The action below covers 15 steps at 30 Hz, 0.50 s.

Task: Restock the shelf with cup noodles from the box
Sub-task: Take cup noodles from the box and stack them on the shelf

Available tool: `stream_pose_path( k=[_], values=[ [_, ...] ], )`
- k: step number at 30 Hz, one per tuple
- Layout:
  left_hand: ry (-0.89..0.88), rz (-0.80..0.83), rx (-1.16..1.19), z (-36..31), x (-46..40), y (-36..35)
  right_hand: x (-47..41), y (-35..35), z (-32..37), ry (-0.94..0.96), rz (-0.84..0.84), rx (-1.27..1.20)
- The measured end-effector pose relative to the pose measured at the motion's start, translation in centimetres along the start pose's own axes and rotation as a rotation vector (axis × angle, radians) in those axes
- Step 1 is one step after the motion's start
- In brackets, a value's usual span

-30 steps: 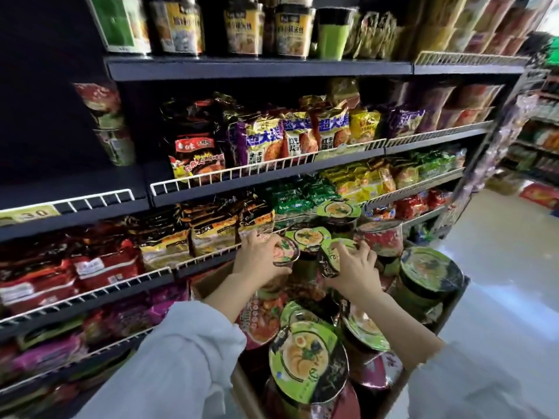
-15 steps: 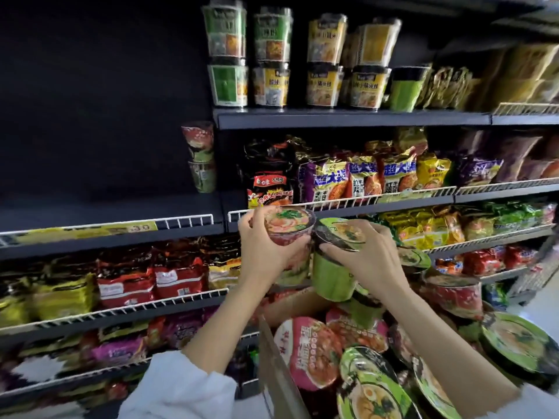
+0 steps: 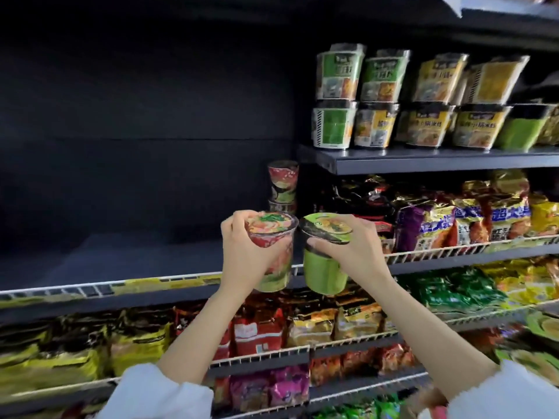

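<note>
Both hands up in front of the dark shelf with the white wire front rail. My left hand grips a red cup noodle, fingers curled round its side near the top rim, lid tilted toward me. My right hand grips a green cup noodle, thumb across the front just under the lid, fingers wrapped behind. The two cups are side by side, rims almost touching, both held in the air just over the rail, not resting on anything. Further back on that shelf, at its right end, two cup noodles are stacked, red-and-green print. Right of them, bagged instant noodles fill the neighbouring bay. One level up, rectangular noodle tubs sit two high. Below my forearms: more bagged noodles behind wire rails. White sleeves at bottom edge.
</note>
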<state>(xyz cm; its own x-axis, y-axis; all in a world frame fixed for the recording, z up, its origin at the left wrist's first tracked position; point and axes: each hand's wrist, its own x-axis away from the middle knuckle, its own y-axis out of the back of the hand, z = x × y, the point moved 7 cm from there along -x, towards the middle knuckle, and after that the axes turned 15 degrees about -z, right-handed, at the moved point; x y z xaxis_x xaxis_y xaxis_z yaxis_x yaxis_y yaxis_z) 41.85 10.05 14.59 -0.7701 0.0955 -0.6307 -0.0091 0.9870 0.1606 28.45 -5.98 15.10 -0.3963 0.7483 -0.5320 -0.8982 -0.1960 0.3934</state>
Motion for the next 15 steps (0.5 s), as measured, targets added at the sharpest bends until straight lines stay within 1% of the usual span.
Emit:
stream_pose_path(
  k=[5, 11, 15],
  values=[
    [0.032, 0.011, 0.014, 2.3, -5.2, -0.5, -3.1, -6.0, -0.5, -0.125, -0.091, -0.071],
    [0.068, 0.014, -0.039, 4.9, -10.5, -3.2, -8.1, -13.0, -3.5, -0.193, -0.029, -0.005],
    [0.051, 0.036, -0.142, 6.4, -13.1, -5.6, -11.4, -16.7, -6.5, -0.224, 0.004, 0.067]
  ],
)
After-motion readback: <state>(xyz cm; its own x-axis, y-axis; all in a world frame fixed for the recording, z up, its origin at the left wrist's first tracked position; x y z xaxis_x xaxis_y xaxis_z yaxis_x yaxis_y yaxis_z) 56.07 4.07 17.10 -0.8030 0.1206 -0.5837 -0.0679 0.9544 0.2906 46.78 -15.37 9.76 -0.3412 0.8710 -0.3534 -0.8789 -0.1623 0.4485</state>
